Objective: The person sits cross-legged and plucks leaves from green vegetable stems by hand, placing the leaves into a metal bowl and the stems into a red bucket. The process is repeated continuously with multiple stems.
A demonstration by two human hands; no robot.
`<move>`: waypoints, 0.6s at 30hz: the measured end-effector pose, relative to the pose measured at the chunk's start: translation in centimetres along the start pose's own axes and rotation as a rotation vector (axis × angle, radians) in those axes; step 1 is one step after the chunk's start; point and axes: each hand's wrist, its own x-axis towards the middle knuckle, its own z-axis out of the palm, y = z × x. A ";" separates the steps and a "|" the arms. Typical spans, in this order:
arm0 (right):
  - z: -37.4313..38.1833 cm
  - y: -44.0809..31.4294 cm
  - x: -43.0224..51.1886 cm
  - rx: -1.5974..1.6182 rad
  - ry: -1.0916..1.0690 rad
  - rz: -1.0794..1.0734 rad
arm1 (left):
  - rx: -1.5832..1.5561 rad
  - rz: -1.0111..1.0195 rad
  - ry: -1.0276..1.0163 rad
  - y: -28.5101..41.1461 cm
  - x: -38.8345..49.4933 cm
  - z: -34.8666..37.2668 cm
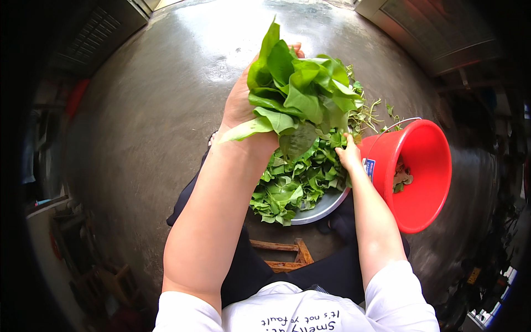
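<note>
My left hand (240,101) is raised high in front of me, shut on a large bunch of green leaves (305,89). The leaves hide most of its fingers. Below, a metal basin (321,213) on the floor is heaped with loose green leaves (286,186), some hanging over its rim. At the basin's right side, my right hand (350,153) has its fingers at some leaves; whether it grips them or only touches them is hard to make out.
A red plastic bucket (429,174) lies tilted right of the basin, with some plant scraps (401,176) inside. Thin stems (367,116) lie on the concrete floor (137,137) beyond it. A wooden stool (286,253) shows between my legs.
</note>
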 end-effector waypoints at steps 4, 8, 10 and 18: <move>-1.0 -2.5 -4.5 -0.078 0.034 -0.236 | -0.293 -0.147 -0.340 1.2 0.2 -1.9; -7.0 -7.7 -8.6 -0.322 0.152 -0.371 | -0.207 -0.030 -0.170 1.9 -1.2 -0.2; -9.4 -10.1 -11.7 -0.513 0.277 -0.498 | -0.209 0.000 -0.202 1.8 -1.4 0.0; 0.5 -7.9 -20.7 -0.459 -0.297 -0.952 | -0.188 -0.090 -0.205 0.8 -0.8 -0.1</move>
